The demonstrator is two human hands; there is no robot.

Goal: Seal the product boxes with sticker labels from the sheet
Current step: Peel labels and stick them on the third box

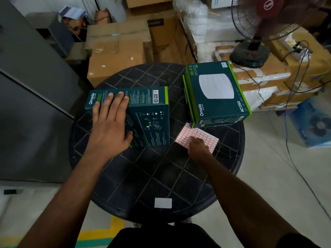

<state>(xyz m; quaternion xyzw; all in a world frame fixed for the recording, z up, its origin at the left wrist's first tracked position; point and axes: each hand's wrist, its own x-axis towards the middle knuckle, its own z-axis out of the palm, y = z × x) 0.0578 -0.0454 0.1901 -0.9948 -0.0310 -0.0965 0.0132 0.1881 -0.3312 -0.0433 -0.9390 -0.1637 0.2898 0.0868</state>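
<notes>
Dark-green standing box (143,113) under flat, spread left hand (109,122); right hand (198,149) fingertips bunched on sticker sheet (200,136).

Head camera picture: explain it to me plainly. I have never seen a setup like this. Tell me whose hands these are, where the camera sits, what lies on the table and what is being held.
There is no machine here. A person wears one camera on the head, looking down at their own two bare hands. The left hand lies flat and open on a dark green product box that stands on a round black table, steadying it. The right hand rests fingers-down on a sheet of small red-bordered stickers; whether a sticker is pinched cannot be seen. To the right, two more such boxes lie stacked, overlapping a corner of the sheet. A small white label lies near the table's front edge.
</notes>
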